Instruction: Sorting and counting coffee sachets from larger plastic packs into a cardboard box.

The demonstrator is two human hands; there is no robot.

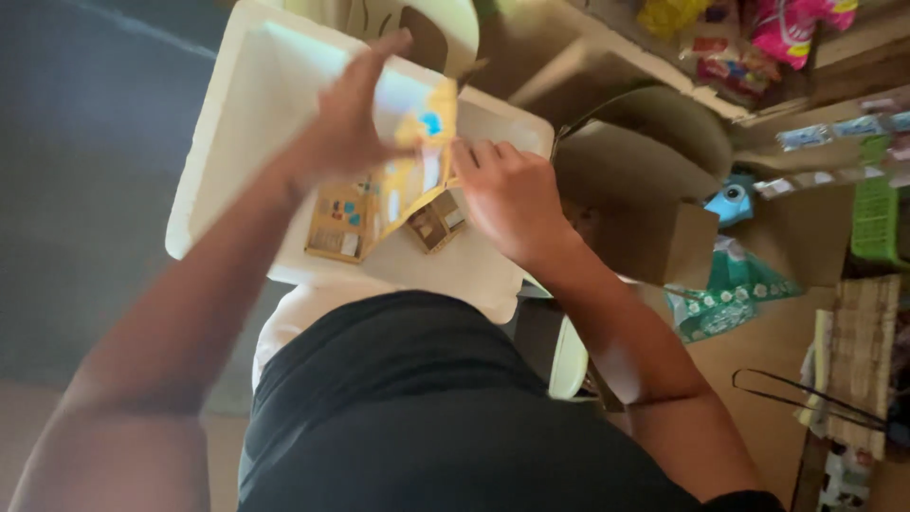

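I see both hands over the white surface (218, 171): left hand (351, 118) with its grip pinched on the yellow card package (393, 194), right hand (507, 194) clamped at its three o'clock edge. Uneven pulling could tear it, I judge.

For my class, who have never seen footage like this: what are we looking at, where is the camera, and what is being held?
There is no machine here, only a person's two bare hands. The single picture comes from a camera worn on the person's head, looking down past their dark top. The left hand and right hand together hold a yellow flat packet above a white tray. A small brown box sits just under the right hand. An open cardboard box stands to the right. The picture is blurred, so finer detail is unclear.
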